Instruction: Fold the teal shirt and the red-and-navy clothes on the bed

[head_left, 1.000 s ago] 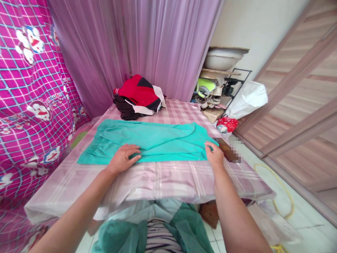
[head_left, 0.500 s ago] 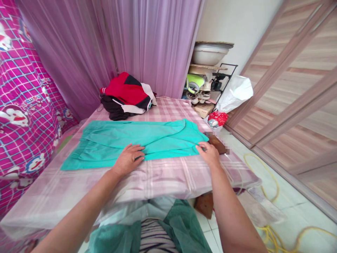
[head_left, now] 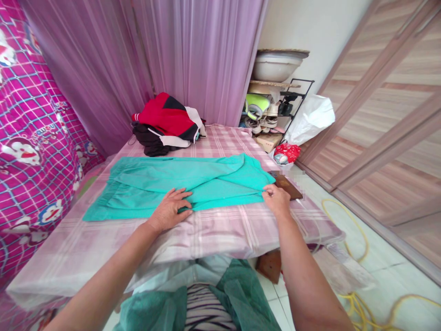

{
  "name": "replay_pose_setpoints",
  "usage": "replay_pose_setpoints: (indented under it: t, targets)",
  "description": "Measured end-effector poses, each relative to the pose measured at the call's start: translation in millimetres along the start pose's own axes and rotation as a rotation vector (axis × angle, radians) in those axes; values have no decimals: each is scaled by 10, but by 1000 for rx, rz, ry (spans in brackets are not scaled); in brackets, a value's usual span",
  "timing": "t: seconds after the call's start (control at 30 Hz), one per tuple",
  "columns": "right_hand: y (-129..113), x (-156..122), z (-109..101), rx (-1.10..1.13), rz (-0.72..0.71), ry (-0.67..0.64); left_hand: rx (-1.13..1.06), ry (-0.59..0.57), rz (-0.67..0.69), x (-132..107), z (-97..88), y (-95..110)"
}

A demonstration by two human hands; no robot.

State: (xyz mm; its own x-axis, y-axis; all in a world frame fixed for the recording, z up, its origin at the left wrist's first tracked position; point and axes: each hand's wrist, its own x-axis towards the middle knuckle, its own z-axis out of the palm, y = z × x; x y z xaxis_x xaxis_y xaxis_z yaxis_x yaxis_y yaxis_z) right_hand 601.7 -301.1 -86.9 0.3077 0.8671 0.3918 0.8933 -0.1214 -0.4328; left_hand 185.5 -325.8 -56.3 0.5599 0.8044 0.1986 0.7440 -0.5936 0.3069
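Observation:
A teal garment [head_left: 161, 184] lies spread flat across a table covered in pink plaid cloth [head_left: 213, 225]. My left hand [head_left: 170, 209] rests on the garment's near edge around its middle, fingers curled and gripping the hem. My right hand [head_left: 276, 200] pinches the garment's right corner near the table's right side. Both forearms reach over the near edge of the table.
A pile of red, black and white clothes [head_left: 165, 124] sits at the table's far end before a purple curtain [head_left: 179, 59]. A dark flat object [head_left: 285, 185] lies beside my right hand. Right of the table stand a shoe rack [head_left: 272, 115], a white bag [head_left: 310, 119] and yellow cord [head_left: 354, 257] on the floor.
The view has swung right, then steadied. My right hand has closed on the garment's corner and lifted it slightly. My left hand stays on the near edge.

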Motion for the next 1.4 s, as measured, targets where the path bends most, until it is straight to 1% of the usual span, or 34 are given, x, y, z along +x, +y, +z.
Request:
replay_pose_setpoints:
  t: [0.07, 0.13, 0.17, 0.23, 0.33, 0.4, 0.43, 0.5, 0.57, 0.63, 0.73, 0.8, 0.9, 0.97, 1.03, 1.1, 1.17, 1.27, 1.33, 1.4]
  targets:
    - [-72, -6, -57, -45, -29, 36, -32, -17, 0, 15, -38, -2]
    - [-176, 13, -97, -50, -66, 70, -66, -5, -6, 43, -77, -24]
    - [-248, 29, -106, -41, -93, 71, -74, 8, -14, 63, -93, -41]
    - [-443, 59, -92, -6, -169, 32, -47, 33, -40, 113, -106, -80]
    - [-829, 38, 6, 36, -320, -105, 86, 30, -99, 189, -57, -118]
    - [-1073, -35, 103, 13, -420, -234, 166, -9, -149, 220, 15, -123]
    - [-1168, -80, 150, -14, -460, -313, 191, -35, -171, 228, 53, -121]
    - [-1285, -161, 224, -89, -477, -463, 216, -83, -196, 232, 116, -116]
    - [-1308, -202, 256, -159, -431, -563, 225, -108, -201, 229, 148, -114]
    - [-1280, -198, 248, -197, -388, -611, 228, -113, -202, 228, 154, -115]
    - [-1250, -157, 198, -213, -374, -648, 228, -111, -201, 229, 152, -119]
    - [-1288, -132, 172, -209, -366, -627, 228, -108, -198, 227, 160, -124]
    - [-1460, -101, 174, -158, -371, -521, 222, -89, -187, 221, 192, -141]
    - [-1639, -76, 210, -107, -402, -452, 220, -74, -179, 218, 212, -155]
    - [-1831, -47, 280, -65, -449, -417, 223, -65, -179, 215, 220, -161]
    - [-1986, -19, 382, -46, -495, -420, 224, -63, -180, 214, 216, -156]
    - [-2055, 11, 501, -55, -508, -486, 218, -78, -189, 211, 203, -142]
    - [-1984, 72, 648, -89, -438, -609, 195, -111, -212, 202, 178, -127]
    - [-1878, 126, 691, -110, -377, -626, 171, -114, -212, 209, 151, -139]
    - [-1794, 183, 690, -126, -342, -620, 134, -108, -193, 242, 100, -182]
